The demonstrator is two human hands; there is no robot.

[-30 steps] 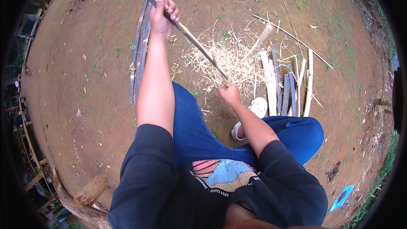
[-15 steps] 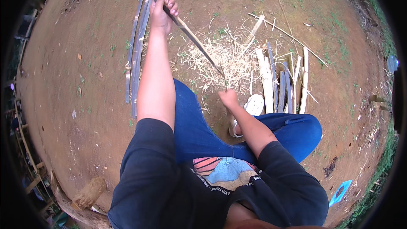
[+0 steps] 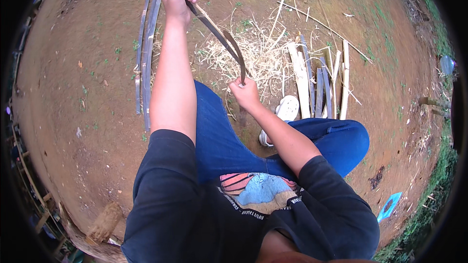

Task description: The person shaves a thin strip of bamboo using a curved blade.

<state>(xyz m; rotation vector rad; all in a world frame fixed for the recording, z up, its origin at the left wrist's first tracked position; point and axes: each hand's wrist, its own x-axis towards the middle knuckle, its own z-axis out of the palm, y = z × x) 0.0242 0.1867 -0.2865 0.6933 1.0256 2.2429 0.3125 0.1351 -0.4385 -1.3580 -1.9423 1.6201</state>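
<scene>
A long split bamboo strip (image 3: 210,25), dark on one face and pale along the edge, slants from the top of the view down toward me. My left hand (image 3: 178,1) is closed round its upper part, thumb along the strip, arm stretched out. My right hand (image 3: 245,92) grips a knife with a curved dark blade (image 3: 236,47); part of the handle shows below the fist. The blade crosses the lower end of the strip, close by or against it; exact contact I cannot tell. Beneath lies a heap of pale curly shavings (image 3: 265,57) on the earth.
Dark bamboo strips (image 3: 146,53) lie left of my left arm. Several pale and dark split pieces (image 3: 303,75) lie right of the shavings, near my white shoe (image 3: 287,108). A thin stick (image 3: 331,30) lies beyond them. A log (image 3: 105,221) rests at lower left.
My right hand has come nearer and to the left with the knife, whose curved blade now shows plainly. My left hand and the strip have shifted slightly up and left in view.
</scene>
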